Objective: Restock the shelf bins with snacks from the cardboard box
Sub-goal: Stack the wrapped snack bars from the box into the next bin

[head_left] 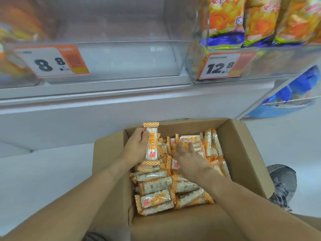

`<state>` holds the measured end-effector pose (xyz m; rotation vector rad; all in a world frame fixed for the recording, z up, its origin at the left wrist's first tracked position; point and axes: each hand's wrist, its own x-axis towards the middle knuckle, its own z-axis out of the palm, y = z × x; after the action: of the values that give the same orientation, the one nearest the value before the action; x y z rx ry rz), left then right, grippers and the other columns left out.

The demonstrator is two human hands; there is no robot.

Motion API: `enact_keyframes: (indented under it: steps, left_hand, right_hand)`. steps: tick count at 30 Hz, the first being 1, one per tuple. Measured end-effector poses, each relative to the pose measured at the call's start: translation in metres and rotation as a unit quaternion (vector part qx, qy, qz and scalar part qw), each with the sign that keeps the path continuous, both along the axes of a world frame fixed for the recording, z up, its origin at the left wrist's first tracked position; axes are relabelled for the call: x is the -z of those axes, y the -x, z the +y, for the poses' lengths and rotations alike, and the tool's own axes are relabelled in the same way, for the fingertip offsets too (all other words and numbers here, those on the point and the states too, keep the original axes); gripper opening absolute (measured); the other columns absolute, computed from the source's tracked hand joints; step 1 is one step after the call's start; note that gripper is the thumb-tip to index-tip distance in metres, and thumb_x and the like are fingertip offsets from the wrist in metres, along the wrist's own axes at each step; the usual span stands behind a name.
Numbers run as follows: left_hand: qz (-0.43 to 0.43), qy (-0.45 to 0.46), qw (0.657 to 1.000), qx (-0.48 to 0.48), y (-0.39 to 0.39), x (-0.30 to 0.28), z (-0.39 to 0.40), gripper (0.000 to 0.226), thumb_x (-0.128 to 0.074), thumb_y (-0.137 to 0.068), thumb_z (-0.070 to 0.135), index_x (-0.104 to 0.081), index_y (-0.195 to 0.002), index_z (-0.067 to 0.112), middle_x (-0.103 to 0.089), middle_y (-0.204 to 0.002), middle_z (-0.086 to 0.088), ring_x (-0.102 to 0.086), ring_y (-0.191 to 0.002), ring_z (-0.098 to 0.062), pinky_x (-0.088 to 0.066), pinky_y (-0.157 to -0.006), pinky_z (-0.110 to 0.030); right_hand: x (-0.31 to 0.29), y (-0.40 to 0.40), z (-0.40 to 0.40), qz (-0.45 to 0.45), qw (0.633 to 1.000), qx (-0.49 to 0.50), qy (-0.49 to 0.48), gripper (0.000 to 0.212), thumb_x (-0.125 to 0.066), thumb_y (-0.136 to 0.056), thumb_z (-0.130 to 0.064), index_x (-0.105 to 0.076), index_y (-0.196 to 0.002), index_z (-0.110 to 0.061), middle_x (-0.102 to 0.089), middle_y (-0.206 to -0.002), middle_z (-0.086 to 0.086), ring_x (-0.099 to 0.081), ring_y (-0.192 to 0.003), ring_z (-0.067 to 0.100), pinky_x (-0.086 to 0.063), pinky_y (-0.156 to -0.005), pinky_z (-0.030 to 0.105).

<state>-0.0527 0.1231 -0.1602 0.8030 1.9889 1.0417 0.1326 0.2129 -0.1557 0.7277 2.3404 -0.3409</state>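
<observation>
The cardboard box sits open on the floor below the shelf, its flaps folded outward, and it is packed with snack bars in clear wrappers with orange-checked ends. Over the box's far left corner, the left hand grips one snack bar upright, fingers curled round its left side and thumb against it, the bar's top end rising just above the box rim. To the right of that, over the middle of the box, the right hand reaches down onto the heap with fingers spread and fairly straight; it seems to rest on the bars rather than grasp any, though its fingertips are blurred.

Above the box, a clear shelf bin stands with a price tag reading 8.8 on its front. Above and right of the box, a second bin holds orange and yellow snack bags and carries a 12.8 tag. Just beside the box's right wall is a grey shoe, and beyond it, lower on the shelving, blue packages lie behind a wire rail.
</observation>
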Motion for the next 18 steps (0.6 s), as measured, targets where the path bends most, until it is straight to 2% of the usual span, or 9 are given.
enact_keyframes:
  steps: [3, 5, 6, 8, 10, 12, 14, 15, 18]
  left_hand:
    - [-0.109, -0.027, 0.992, -0.06, 0.002, -0.008, 0.002, 0.041, -0.048, -0.09, 0.053, -0.059, -0.08, 0.015, -0.058, -0.07, -0.011, -0.052, -0.067, -0.022, -0.046, -0.067, -0.046]
    - [-0.129, -0.024, 0.989, -0.071, 0.007, -0.012, 0.002, 0.048, -0.049, -0.092, 0.056, -0.062, -0.082, 0.011, -0.061, -0.075, -0.019, -0.054, -0.071, -0.025, -0.048, -0.067, -0.047]
    - [-0.128, -0.019, 0.989, -0.068, 0.009, -0.023, 0.0, 0.052, -0.049, -0.094, 0.057, -0.063, -0.086, 0.008, -0.061, -0.077, -0.018, -0.054, -0.074, -0.025, -0.048, -0.069, -0.044]
    - [-0.111, -0.011, 0.993, -0.039, 0.017, -0.049, -0.002, 0.071, -0.049, -0.081, 0.072, -0.063, -0.091, 0.003, -0.059, -0.08, -0.012, -0.052, -0.076, -0.023, -0.045, -0.072, -0.041]
    - [-0.079, -0.01, 0.997, 0.006, 0.024, -0.087, -0.007, 0.085, -0.051, -0.073, 0.081, -0.064, -0.099, 0.001, -0.066, -0.087, -0.01, -0.056, -0.078, -0.022, -0.049, -0.076, -0.042]
    - [-0.06, -0.01, 0.997, 0.045, 0.027, -0.127, -0.013, 0.064, -0.057, -0.087, 0.067, -0.065, -0.112, 0.008, -0.071, -0.103, -0.014, -0.063, -0.086, -0.022, -0.053, -0.083, -0.047]
    - [-0.071, -0.009, 0.994, 0.083, 0.031, -0.159, -0.018, 0.041, -0.055, -0.098, 0.044, -0.06, -0.119, 0.009, -0.069, -0.099, -0.011, -0.06, -0.081, -0.025, -0.05, -0.074, -0.042]
    - [-0.08, -0.011, 0.992, 0.094, 0.034, -0.172, -0.021, 0.035, -0.054, -0.099, 0.038, -0.058, -0.119, 0.008, -0.066, -0.093, -0.011, -0.057, -0.077, -0.024, -0.047, -0.069, -0.039]
    - [-0.114, -0.025, 0.991, 0.061, 0.034, -0.2, -0.032, 0.027, -0.059, -0.099, 0.027, -0.057, -0.118, 0.009, -0.069, -0.085, -0.007, -0.06, -0.072, -0.018, -0.05, -0.065, -0.032]
  right_hand:
    - [-0.026, 0.006, 0.006, 0.043, 0.997, 0.051, 0.041, 0.064, -0.054, -0.092, -0.062, -0.046, -0.141, -0.021, -0.023, -0.162, 0.006, -0.009, -0.152, 0.044, -0.032, -0.115, 0.06]
    - [-0.047, 0.019, 0.01, 0.086, 0.991, 0.086, 0.06, 0.075, -0.042, -0.072, -0.086, -0.057, -0.108, -0.023, -0.038, -0.152, 0.007, -0.017, -0.151, 0.036, -0.027, -0.118, 0.056]
    - [-0.059, 0.025, 0.012, 0.107, 0.987, 0.096, 0.066, 0.075, -0.042, -0.065, -0.088, -0.055, -0.1, -0.023, -0.045, -0.145, 0.008, -0.025, -0.148, 0.031, -0.028, -0.117, 0.048]
    - [-0.093, 0.035, 0.014, 0.124, 0.982, 0.119, 0.078, 0.062, -0.064, -0.075, -0.073, -0.056, -0.103, -0.017, -0.058, -0.122, 0.005, -0.05, -0.121, 0.025, -0.042, -0.093, 0.031]
    - [-0.123, 0.039, 0.018, 0.17, 0.964, 0.169, 0.111, 0.046, -0.072, -0.084, -0.055, -0.056, -0.097, -0.014, -0.058, -0.089, -0.002, -0.054, -0.084, 0.019, -0.039, -0.064, 0.026]
    - [-0.15, 0.039, 0.016, 0.234, 0.917, 0.258, 0.194, 0.066, -0.074, -0.075, -0.067, -0.063, -0.095, -0.006, -0.068, -0.085, 0.009, -0.053, -0.072, 0.016, -0.039, -0.063, 0.027]
    - [-0.166, 0.04, 0.014, 0.303, 0.845, 0.336, 0.284, 0.097, -0.072, -0.061, -0.082, -0.064, -0.108, 0.002, -0.072, -0.093, 0.021, -0.053, -0.074, 0.021, -0.04, -0.072, 0.033]
    - [-0.175, 0.04, 0.008, 0.326, 0.813, 0.356, 0.325, 0.095, -0.07, -0.067, -0.079, -0.063, -0.111, 0.005, -0.067, -0.086, 0.02, -0.052, -0.072, 0.022, -0.041, -0.071, 0.035]
    - [-0.192, 0.043, -0.008, 0.362, 0.691, 0.417, 0.466, 0.05, -0.061, -0.098, -0.042, -0.062, -0.116, 0.004, -0.059, -0.079, 0.018, -0.058, -0.06, 0.024, -0.047, -0.061, 0.033]
